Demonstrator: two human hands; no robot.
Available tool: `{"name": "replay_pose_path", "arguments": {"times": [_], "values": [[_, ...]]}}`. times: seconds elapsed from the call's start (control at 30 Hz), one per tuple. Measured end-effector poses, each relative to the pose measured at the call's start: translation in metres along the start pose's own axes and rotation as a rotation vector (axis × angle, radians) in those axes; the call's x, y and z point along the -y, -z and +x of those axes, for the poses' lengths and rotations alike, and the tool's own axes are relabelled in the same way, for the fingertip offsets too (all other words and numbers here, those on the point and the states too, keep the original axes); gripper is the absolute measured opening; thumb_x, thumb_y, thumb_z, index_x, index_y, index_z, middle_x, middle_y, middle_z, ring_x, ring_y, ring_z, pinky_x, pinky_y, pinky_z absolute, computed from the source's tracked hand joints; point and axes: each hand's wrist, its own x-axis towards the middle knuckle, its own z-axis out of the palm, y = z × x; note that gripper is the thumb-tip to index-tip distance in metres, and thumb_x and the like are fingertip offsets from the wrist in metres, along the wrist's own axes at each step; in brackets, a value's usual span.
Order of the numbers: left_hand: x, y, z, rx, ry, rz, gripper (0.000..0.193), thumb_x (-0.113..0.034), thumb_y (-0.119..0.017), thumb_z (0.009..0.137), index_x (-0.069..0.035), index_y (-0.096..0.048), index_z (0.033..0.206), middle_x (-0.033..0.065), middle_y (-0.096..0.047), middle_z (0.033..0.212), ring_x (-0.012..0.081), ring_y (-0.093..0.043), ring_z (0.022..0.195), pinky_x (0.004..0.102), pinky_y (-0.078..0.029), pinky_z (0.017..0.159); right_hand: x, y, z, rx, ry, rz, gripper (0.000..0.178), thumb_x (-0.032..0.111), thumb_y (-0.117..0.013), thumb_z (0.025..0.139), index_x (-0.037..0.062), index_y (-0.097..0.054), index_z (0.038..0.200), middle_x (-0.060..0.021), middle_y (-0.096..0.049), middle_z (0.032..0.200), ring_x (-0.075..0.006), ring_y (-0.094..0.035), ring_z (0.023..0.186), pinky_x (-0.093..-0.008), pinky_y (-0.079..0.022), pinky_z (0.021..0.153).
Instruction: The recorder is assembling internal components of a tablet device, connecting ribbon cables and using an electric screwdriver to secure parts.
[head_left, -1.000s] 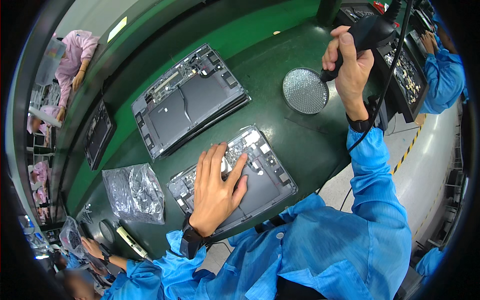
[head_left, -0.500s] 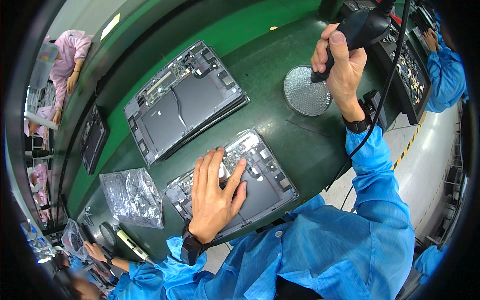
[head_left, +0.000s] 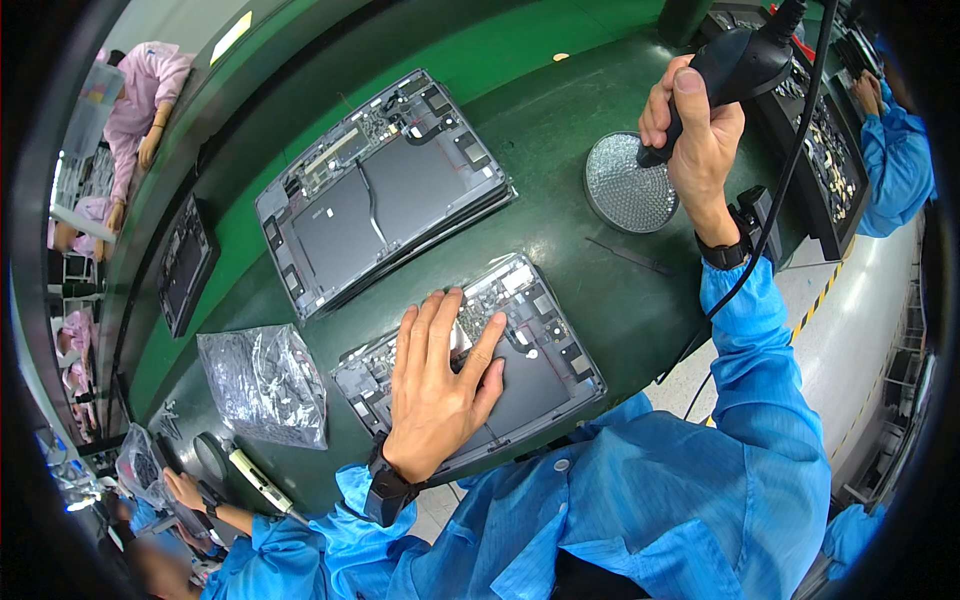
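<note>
My left hand [head_left: 440, 390] lies flat with its fingers spread over an opened laptop base [head_left: 530, 395], whose circuit board and dark battery area show around it. The palm hides part of the board. In my right hand [head_left: 700, 140] is a black corded electric screwdriver [head_left: 742, 65], its fingers wrapped round the tapered part. The tool's lower end points down over a round, dimpled, silvery dish [head_left: 632, 185]; whether they touch I cannot tell. A stack of opened laptop bases [head_left: 385, 190] lies beyond my left hand.
A clear plastic bag [head_left: 265, 385] with dark contents lies left. Nearby is a pale green-handled tool [head_left: 258, 477]. Thin dark tweezers [head_left: 630, 256] lie below the dish. A black tray of small parts [head_left: 825, 150] stands at right, and a cable [head_left: 780, 190] hangs beside my right arm. Co-workers flank me.
The view has shifted slightly, moving most things a little to the right. My left hand stays on the laptop base, and my right hand keeps the screwdriver over the dish.
</note>
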Motion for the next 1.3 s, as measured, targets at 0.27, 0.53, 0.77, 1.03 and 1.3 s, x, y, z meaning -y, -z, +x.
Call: {"name": "replay_pose_path", "arguments": {"times": [0.27,0.53,0.77,1.03,1.3], "values": [[-0.001,-0.001,-0.003,-0.023,0.005,-0.007,0.057,-0.015,-0.082,0.085,-0.014,-0.073,0.141,0.0275,-0.053,0.151,0.0490,-0.055,0.138,0.0619,-0.045,0.117,0.011,-0.004,-0.002,-0.004,0.009,-0.080,0.024,0.024,-0.070,0.110,-0.0007,-0.066,0.110,-0.0026,-0.060,0.067,-0.0100,-0.055,0.054,-0.0275,-0.045,0.052],[0.002,-0.001,-0.007,-0.027,0.013,-0.003,0.050,-0.018,-0.078,0.091,-0.013,-0.072,0.140,0.0193,-0.050,0.158,0.0451,-0.049,0.144,0.0615,-0.042,0.119,0.065,-0.107,-0.053,0.236,-0.025,0.288,0.030,0.025,-0.069,0.109,-0.0041,-0.063,0.108,-0.0049,-0.059,0.067,-0.0100,-0.052,0.051,-0.0261,-0.043,0.049],[0.004,-0.008,-0.007,-0.063,-0.058,0.013,0.049,-0.021,-0.076,0.094,-0.009,-0.069,0.140,0.0105,-0.054,0.154,0.0382,-0.047,0.146,0.0674,-0.041,0.117,0.055,-0.140,-0.089,0.461,-0.146,0.170,0.035,0.034,-0.059,0.113,-0.0002,-0.053,0.113,-0.0064,-0.054,0.067,-0.0125,-0.051,0.053,-0.0297,-0.046,0.051],[0.006,-0.011,-0.010,-0.078,-0.048,-0.014,0.049,-0.021,-0.075,0.094,-0.008,-0.069,0.141,0.0097,-0.056,0.154,0.0337,-0.047,0.148,0.0673,-0.040,0.118,0.045,-0.140,-0.088,0.494,-0.119,0.156,0.035,0.035,-0.060,0.113,0.0003,-0.057,0.114,-0.0057,-0.055,0.068,-0.0116,-0.051,0.053,-0.0294,-0.046,0.052],[0.007,-0.013,-0.010,-0.068,-0.041,-0.018,0.048,-0.022,-0.075,0.095,-0.009,-0.069,0.141,0.0084,-0.056,0.154,0.0316,-0.047,0.149,0.0667,-0.040,0.117,0.039,-0.139,-0.090,0.510,-0.113,0.138,0.035,0.034,-0.060,0.113,0.0000,-0.057,0.115,-0.0061,-0.056,0.069,-0.0116,-0.051,0.053,-0.0295,-0.046,0.052]]}}
